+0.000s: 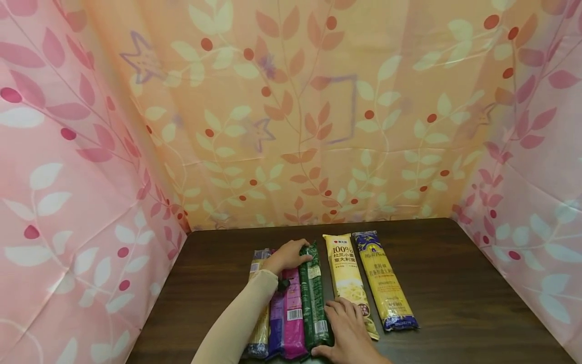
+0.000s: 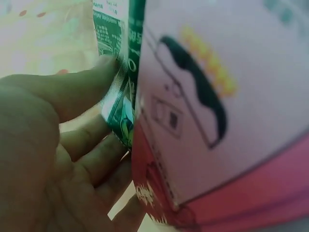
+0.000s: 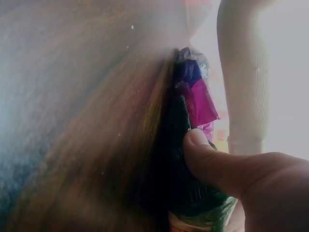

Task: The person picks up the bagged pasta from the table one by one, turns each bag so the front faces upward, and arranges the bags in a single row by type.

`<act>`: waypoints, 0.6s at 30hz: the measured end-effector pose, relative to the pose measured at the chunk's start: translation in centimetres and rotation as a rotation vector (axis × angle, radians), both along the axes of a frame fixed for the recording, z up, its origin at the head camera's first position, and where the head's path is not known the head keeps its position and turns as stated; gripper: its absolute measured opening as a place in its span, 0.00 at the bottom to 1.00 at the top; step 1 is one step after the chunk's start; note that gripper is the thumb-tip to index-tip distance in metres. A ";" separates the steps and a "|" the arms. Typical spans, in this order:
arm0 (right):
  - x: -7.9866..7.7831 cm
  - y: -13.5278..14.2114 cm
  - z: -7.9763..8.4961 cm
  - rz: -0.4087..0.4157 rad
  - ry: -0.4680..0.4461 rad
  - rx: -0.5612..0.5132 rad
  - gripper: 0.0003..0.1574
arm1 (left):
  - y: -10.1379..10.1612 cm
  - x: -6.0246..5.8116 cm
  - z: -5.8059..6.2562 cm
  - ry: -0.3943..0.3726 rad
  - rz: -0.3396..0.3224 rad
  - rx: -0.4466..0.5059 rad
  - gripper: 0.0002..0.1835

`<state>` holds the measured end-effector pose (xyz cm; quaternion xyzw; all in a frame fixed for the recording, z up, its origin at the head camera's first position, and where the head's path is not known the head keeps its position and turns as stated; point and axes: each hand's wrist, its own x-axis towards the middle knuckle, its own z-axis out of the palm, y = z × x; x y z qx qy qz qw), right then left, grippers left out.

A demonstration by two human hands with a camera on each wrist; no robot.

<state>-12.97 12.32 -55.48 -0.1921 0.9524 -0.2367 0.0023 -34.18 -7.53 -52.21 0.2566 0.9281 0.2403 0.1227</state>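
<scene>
A long green pasta packet [image 1: 312, 288] lies lengthwise on the table between both hands. My left hand [image 1: 287, 255] grips its far end; in the left wrist view the thumb lies on the green wrapper [image 2: 107, 31] with fingers at the other side. At the near end, my right hand [image 1: 349, 328] holds the lower corner, its thumb [image 3: 205, 152] pressed against the wrapper. Left of the green one lie a magenta packet [image 1: 294, 331], a purple packet [image 1: 276, 323] and a gold clear-ended packet [image 1: 259, 333], side by side, partly hidden by the left forearm.
A yellow spaghetti packet [image 1: 343, 268] lies right of the green one, its lower part partly behind the right hand. Farther right is a yellow packet with blue ends [image 1: 386, 283], slanted. The dark wooden table [image 1: 454, 303] meets patterned curtains [image 1: 295, 126] at the back and sides.
</scene>
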 end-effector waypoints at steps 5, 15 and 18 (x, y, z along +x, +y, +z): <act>0.1 -0.1 0.3 -0.001 -0.069 -0.061 0.62 | 0.0 0.0 -0.1 -0.010 0.016 0.056 0.27; 0.5 0.0 0.8 0.045 -0.031 -0.139 0.62 | 0.3 0.6 0.4 -0.038 0.146 0.131 0.35; 0.6 0.0 0.9 0.070 -0.073 -0.189 0.63 | 0.4 0.8 0.5 -0.040 0.182 0.156 0.36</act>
